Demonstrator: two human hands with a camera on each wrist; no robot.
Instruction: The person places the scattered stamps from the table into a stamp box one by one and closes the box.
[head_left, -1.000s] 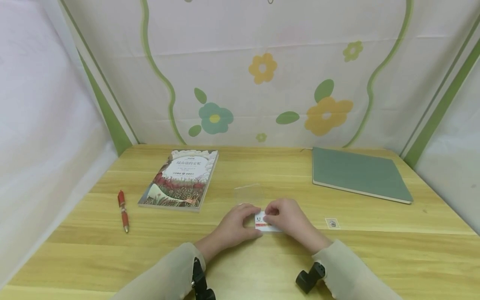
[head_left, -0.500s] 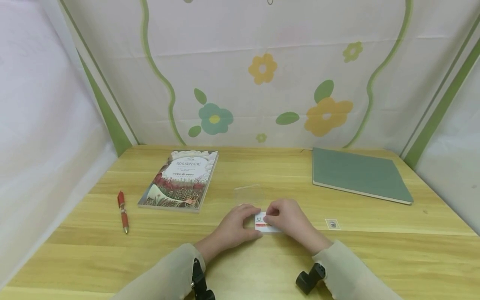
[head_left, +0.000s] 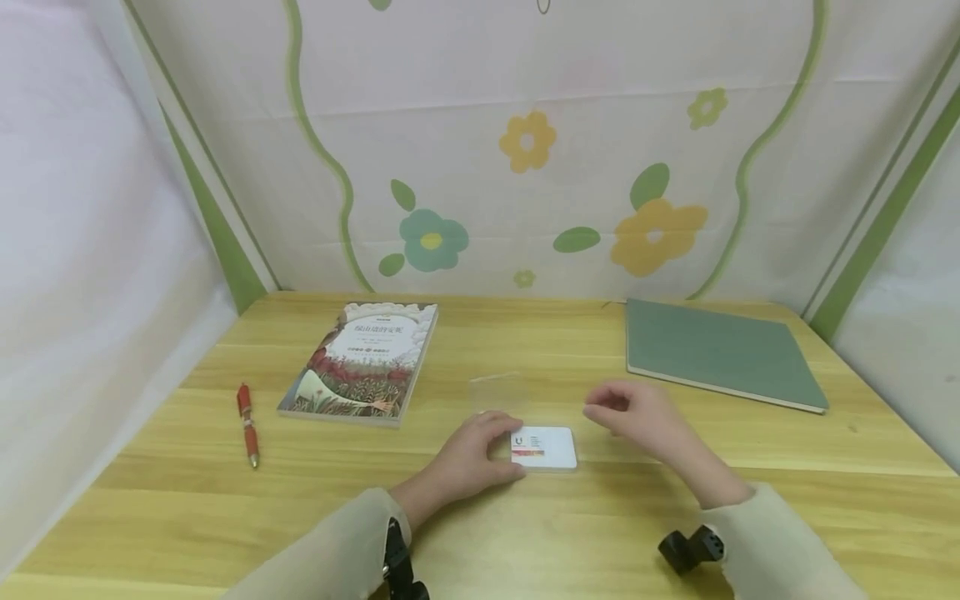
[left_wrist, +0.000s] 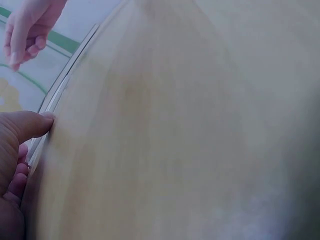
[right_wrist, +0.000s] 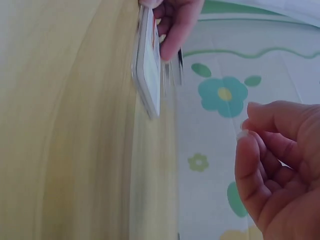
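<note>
A white stack of business cards (head_left: 553, 448), with a logo and a red-orange stripe on the top one, lies flat on the table. Clear plastic edges show around the stack (right_wrist: 150, 70) in the right wrist view. My left hand (head_left: 468, 457) grips its left end between thumb and forefinger. Off to the right of the cards, my right hand (head_left: 637, 417) is raised above the table. Its fingers are loosely bent, thumb and forefinger close together, and nothing shows between them in the right wrist view. Behind the cards lies a thin clear plastic lid (head_left: 498, 392).
On the wooden table (head_left: 315, 517) are a red pen (head_left: 248, 425) and an illustrated book (head_left: 360, 362) at left. A green notebook (head_left: 723, 354) lies at back right. A flowered curtain (head_left: 480, 167) stands behind the table.
My right hand has left the card stack and moved right and up, uncovering the stack's right part. It now hides the small square picture on the table. The left hand keeps its hold.
</note>
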